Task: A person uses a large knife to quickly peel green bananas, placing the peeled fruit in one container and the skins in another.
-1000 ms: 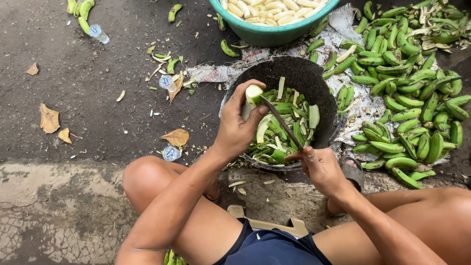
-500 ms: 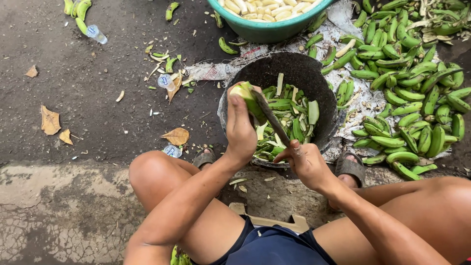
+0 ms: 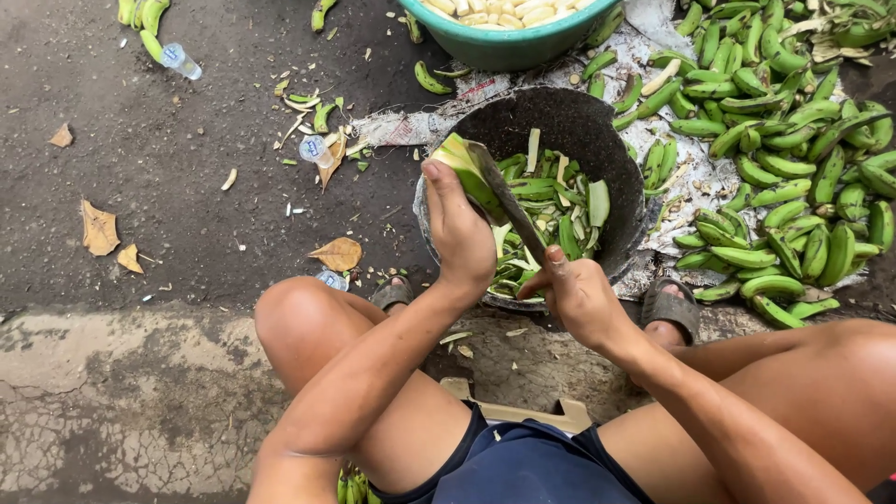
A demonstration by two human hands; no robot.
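My left hand [image 3: 457, 229] grips a green banana [image 3: 465, 170] over a dark round basin [image 3: 560, 117], its cut pale end pointing away from me. My right hand [image 3: 577, 294] holds a long knife [image 3: 509, 201] by its handle, and the blade lies along the banana's right side. Inside the basin sit several green peel strips [image 3: 551, 219]. Both hands are above the basin's near rim, between my bare knees.
A big heap of green bananas [image 3: 793, 140] lies to the right on paper sheets. A teal tub [image 3: 509, 42] with peeled pale bananas stands beyond the basin. Dry leaves [image 3: 98, 229], small plastic cups [image 3: 317, 149] and peel scraps litter the dark ground at left. A sandal [image 3: 670, 306] is under my right leg.
My left hand has risen and turned the banana so its tip points farther away. The knife blade has slid up along the fruit's side, and my right hand has shifted slightly left.
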